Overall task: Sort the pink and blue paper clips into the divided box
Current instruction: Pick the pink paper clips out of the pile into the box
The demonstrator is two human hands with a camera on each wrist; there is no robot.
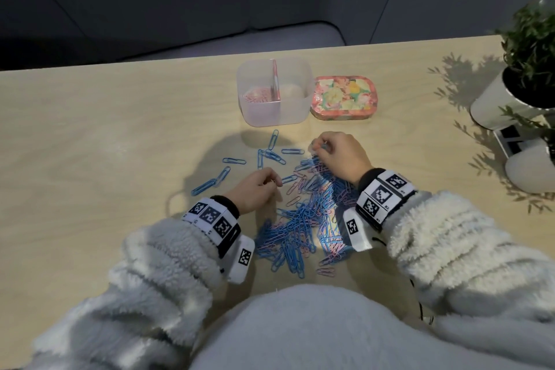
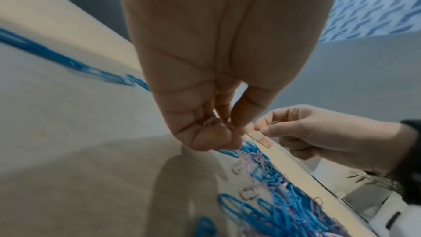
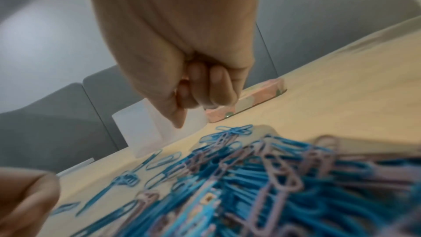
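Two hands are kept curled over the pile (image 1: 303,213), the left hand (image 1: 255,188) pinching a pink clip (image 2: 210,121), the right hand (image 1: 342,156) closed on clips I cannot identify, so handfuls can be carried to the box (image 1: 273,93) beyond the fingertips.

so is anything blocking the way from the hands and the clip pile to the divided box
Nothing visible does. Between the pile and the open-topped divided box lie only scattered blue clips, flat on the table. The floral tin sits beside the box, right of the path. Both the left hand and right hand have clear approaches.
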